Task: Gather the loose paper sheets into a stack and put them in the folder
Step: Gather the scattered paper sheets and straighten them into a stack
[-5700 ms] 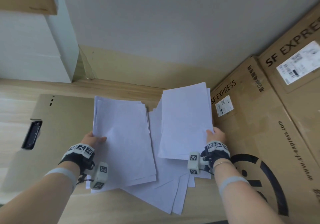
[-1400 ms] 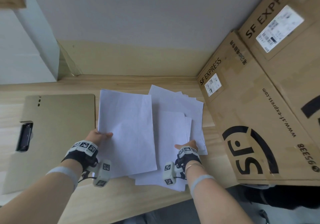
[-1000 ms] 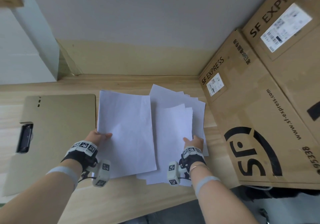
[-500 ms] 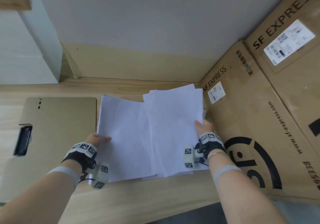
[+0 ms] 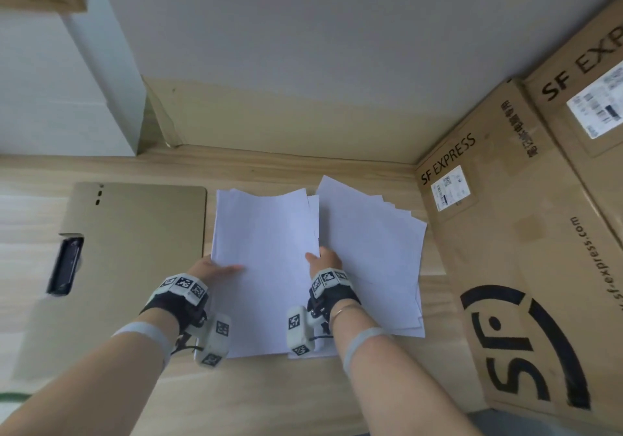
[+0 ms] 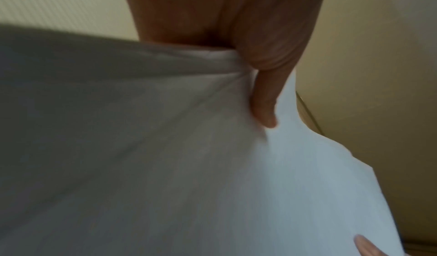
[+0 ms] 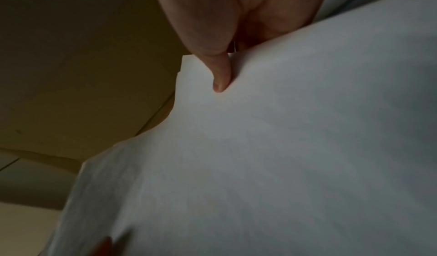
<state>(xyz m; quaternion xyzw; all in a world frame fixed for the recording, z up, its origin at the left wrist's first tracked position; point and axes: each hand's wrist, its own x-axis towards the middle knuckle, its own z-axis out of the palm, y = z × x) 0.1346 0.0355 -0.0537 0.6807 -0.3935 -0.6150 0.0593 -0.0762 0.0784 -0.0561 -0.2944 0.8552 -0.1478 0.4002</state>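
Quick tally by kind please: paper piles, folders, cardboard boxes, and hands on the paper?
Paper piles: 2, the held stack and the fanned loose sheets.
Folders: 1, the folder.
Cardboard boxes: 2, the near box and the far box.
Hands on paper: 2, left hand and right hand.
Total: 7.

Item: my two arms, both bare to the wrist. On each wrist I wore a black strap topped with white blocks bearing black square markers, a pale band further up the forearm, and a white camera housing (image 5: 211, 339) hung beneath, likewise marked. The right wrist also carried a thin bracelet (image 5: 344, 309).
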